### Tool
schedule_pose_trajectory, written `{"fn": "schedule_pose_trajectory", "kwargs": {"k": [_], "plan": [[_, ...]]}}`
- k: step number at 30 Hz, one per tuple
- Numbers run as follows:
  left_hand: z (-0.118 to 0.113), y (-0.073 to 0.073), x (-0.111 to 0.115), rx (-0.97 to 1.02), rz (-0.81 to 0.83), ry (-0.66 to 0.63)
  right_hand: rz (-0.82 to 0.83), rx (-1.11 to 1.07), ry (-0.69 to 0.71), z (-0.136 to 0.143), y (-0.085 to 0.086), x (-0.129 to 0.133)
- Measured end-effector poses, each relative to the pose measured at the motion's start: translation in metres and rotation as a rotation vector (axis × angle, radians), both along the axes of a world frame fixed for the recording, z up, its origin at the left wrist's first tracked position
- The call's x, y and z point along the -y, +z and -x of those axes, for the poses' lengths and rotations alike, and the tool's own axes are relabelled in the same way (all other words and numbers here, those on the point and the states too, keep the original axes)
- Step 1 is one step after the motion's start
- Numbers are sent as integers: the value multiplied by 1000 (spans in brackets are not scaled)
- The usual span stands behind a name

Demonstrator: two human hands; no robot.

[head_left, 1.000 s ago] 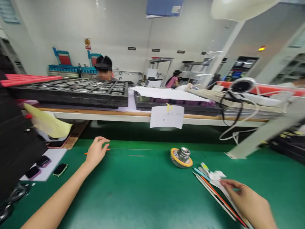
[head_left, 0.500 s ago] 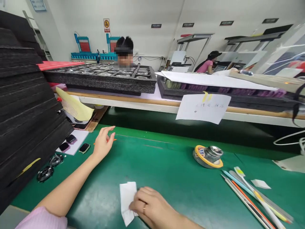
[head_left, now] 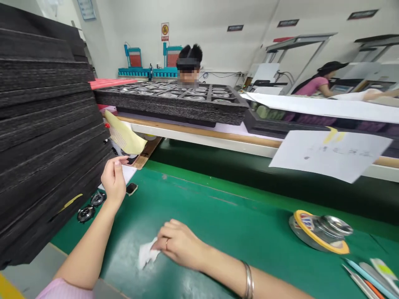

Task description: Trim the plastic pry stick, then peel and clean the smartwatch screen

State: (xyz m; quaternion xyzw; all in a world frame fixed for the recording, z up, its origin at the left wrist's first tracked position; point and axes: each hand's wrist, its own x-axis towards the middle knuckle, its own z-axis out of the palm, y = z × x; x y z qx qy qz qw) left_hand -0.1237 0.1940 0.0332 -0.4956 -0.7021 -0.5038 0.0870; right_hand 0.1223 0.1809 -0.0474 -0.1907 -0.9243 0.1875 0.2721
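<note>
White wipe [head_left: 146, 254] crumples under my gripping right hand [head_left: 179, 244]; my open left hand [head_left: 114, 180] could bump the small black screens [head_left: 131, 189].

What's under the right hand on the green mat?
A crumpled white wipe lies under the right hand, pressed to the green mat. Its left part shows; the fingers cover the rest.

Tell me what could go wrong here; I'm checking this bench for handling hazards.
The left hand reaches beside the leaning stack of black foam trays; a nudge might topple it. The right hand presses a white wipe on the green mat; a wide sweep could knock the small dark parts nearby.
</note>
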Motion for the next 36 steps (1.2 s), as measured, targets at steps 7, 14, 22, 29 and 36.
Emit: {"fn": "schedule_pose_trajectory", "kwargs": {"k": [7, 14, 22, 29, 36], "plan": [[40, 2, 13, -41, 650, 126, 58, -73, -491, -65, 22, -142], [11, -20, 8, -132, 971, -42, 20, 36, 165, 46, 4, -42], [43, 2, 22, -42, 775, 198, 56, 9, -210, 96, 6, -135], [66, 6, 34, 50, 656, 347, 38, -82, -309, 57, 7, -126], [61, 7, 37, 8, 735, 368, 22, -56, -93, 24, 3, -95]]}}
